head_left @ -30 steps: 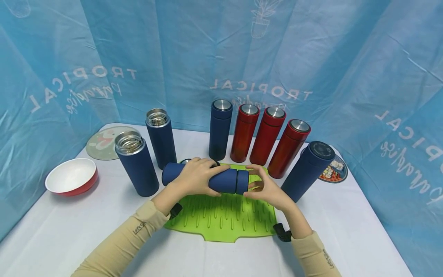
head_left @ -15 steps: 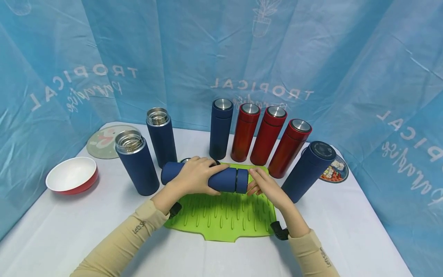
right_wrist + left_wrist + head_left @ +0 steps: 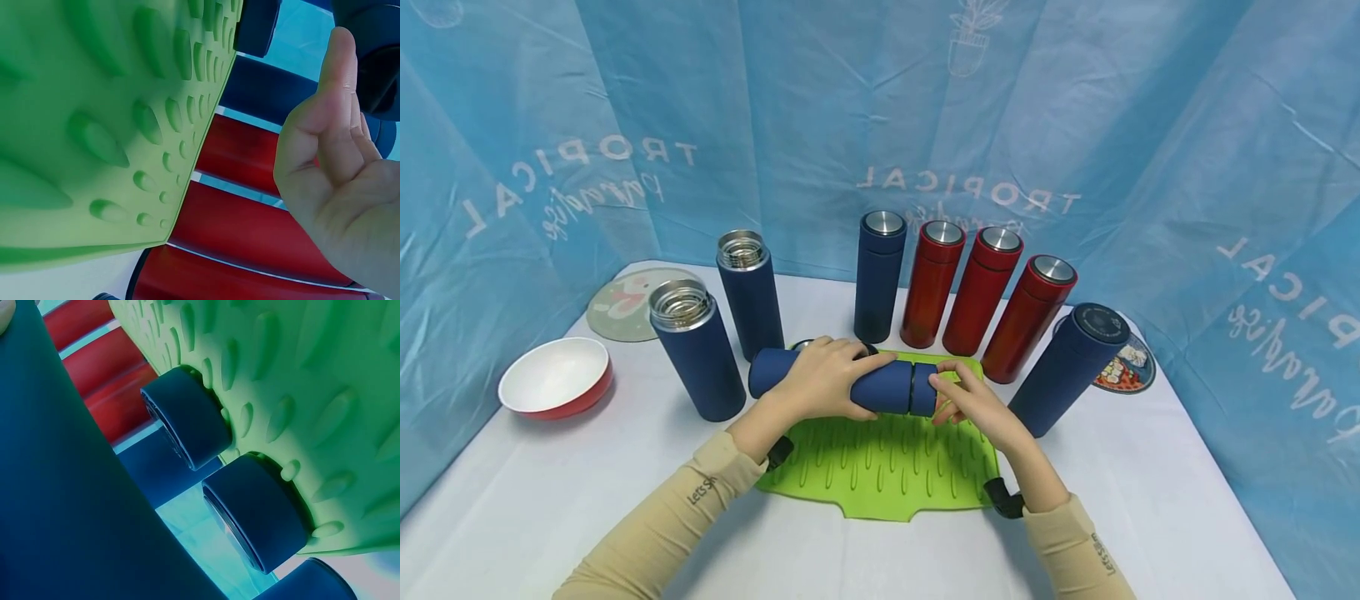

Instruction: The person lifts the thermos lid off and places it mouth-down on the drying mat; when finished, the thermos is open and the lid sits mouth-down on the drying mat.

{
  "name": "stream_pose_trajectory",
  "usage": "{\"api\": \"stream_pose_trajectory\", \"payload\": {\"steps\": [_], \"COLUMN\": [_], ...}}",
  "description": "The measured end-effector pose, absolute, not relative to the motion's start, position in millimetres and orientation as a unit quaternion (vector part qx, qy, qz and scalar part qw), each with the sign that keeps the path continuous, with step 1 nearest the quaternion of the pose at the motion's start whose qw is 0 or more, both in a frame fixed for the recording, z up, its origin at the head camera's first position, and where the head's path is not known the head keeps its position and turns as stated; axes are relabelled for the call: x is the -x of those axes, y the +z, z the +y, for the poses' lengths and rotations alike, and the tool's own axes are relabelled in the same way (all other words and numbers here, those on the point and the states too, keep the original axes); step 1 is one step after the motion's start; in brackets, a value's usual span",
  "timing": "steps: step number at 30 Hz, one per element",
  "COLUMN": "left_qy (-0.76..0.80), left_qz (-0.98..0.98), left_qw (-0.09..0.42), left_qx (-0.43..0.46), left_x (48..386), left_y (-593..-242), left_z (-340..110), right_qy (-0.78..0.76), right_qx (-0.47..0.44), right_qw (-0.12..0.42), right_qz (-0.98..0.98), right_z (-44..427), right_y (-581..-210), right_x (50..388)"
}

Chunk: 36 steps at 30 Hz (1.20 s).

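A navy blue thermos bottle [image 3: 883, 387] lies sideways in the air over a green ribbed mat [image 3: 883, 479], in the head view. My left hand [image 3: 827, 379] grips its body from above. At the bottle's right end, my right hand [image 3: 973, 404] pinches the blue lid [image 3: 924, 390], and a thin dark seam runs between lid and body. The right wrist view shows one digit of the right hand [image 3: 340, 144] lying along the lid's side. Two loose blue lids [image 3: 187, 419] rest on the mat in the left wrist view, mostly hidden behind the bottle in the head view.
Two lidless blue thermos bottles [image 3: 700, 358] stand at left, near a red-and-white bowl [image 3: 556, 377] and a round placemat [image 3: 632, 304]. Behind the mat stand a capped blue bottle [image 3: 878, 279] and three red bottles [image 3: 932, 287]. Another blue bottle [image 3: 1067, 371] stands right, by a patterned plate [image 3: 1126, 371].
My right hand's fingers came off the lid and straightened, then bent back onto it. The left hand and the bottle have stayed nearly in place.
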<state>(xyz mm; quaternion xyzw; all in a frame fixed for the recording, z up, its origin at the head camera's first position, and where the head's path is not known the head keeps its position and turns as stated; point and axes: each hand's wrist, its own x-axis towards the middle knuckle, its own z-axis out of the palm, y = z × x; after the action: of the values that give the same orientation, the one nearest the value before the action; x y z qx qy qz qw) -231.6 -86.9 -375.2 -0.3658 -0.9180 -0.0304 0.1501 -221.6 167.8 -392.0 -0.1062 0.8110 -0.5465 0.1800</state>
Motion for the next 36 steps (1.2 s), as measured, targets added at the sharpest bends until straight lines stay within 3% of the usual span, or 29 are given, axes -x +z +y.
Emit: {"api": "stream_pose_trajectory", "payload": {"steps": [16, 25, 36], "left_qy": [-0.038, -0.029, -0.033], "left_qz": [-0.922, -0.919, -0.919], "left_qw": [0.135, 0.144, 0.148], "left_qx": [0.360, 0.365, 0.365], "left_x": [231, 233, 233], "left_y": [-376, -376, -376], "left_z": [-87, -86, -85], "right_qy": [-0.581, -0.570, -0.543], "right_qx": [0.166, 0.206, 0.090], "right_qw": [0.198, 0.178, 0.191], "right_qz": [0.772, 0.775, 0.813], "right_z": [176, 179, 169], "right_y": [-397, -400, -393], "right_x": [220, 221, 225]}}
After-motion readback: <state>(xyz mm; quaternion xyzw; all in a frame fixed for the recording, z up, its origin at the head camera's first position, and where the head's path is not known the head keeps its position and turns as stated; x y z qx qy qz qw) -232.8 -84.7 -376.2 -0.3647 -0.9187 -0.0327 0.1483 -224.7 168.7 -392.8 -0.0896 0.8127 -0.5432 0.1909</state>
